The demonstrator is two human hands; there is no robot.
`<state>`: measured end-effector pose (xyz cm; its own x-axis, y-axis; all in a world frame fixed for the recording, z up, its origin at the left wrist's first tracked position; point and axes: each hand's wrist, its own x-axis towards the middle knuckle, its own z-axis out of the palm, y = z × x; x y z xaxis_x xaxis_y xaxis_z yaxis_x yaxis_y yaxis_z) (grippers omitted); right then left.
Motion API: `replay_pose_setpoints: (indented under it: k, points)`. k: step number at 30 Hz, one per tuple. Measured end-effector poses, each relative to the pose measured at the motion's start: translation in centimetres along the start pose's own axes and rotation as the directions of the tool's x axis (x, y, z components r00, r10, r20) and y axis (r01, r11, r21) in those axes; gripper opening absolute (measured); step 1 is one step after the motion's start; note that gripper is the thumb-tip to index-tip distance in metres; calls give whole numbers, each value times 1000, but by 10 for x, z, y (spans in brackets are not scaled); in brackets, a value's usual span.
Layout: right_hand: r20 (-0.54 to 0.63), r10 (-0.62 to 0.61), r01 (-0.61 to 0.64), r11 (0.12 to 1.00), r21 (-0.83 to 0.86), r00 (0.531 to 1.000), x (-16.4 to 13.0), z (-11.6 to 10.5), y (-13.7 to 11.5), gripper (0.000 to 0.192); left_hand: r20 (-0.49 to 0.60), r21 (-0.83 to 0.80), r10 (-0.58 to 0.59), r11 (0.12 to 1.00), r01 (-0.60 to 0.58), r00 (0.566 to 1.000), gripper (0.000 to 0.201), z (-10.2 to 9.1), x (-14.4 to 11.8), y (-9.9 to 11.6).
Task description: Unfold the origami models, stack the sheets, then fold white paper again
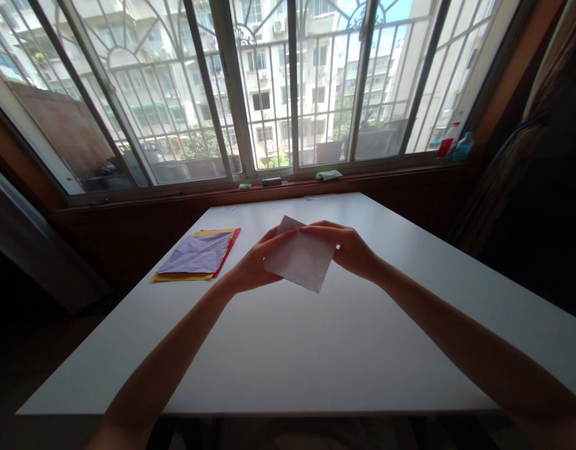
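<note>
Fingers of the left hand (252, 265) and right hand (351, 249) pinch a white paper sheet (303, 257) from both sides, above the worktop's (288, 356) middle; coloured papers (198, 255) lie near its far-left corner.

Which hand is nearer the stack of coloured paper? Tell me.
Left. The left hand sits just right of the stack of coloured paper; the right hand is farther off, beyond the white sheet both hold.
</note>
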<state>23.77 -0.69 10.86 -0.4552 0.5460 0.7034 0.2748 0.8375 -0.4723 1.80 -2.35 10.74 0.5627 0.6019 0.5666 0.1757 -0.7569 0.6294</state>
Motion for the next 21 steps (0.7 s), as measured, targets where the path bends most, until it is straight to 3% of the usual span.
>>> replay_pose_setpoints:
  k: [3,6,9,12,17,21]
  points:
    - [27,-7,8,1000,-7,1000,1,-3,0,44,40,-142,-40,989,45,998,78,-6,-1,1]
    - [38,-33,34,999,-21,999,1,-4,0,43,-48,-356,-98,932,75,994,76,-6,-1,1]
    - [44,-59,61,997,-44,997,0,-1,-3,44,-121,-471,-156,878,82,980,77,-3,0,-1]
    - [50,-117,121,990,-77,992,-3,3,-5,47,-198,-472,-255,871,136,947,62,1,3,-5]
    - [84,-314,324,932,-161,946,-8,8,-5,57,-403,-478,-367,866,149,839,22,5,7,-11]
    - [95,-360,372,897,-239,928,-9,9,-9,57,-379,-549,-387,825,132,841,17,5,8,-6]
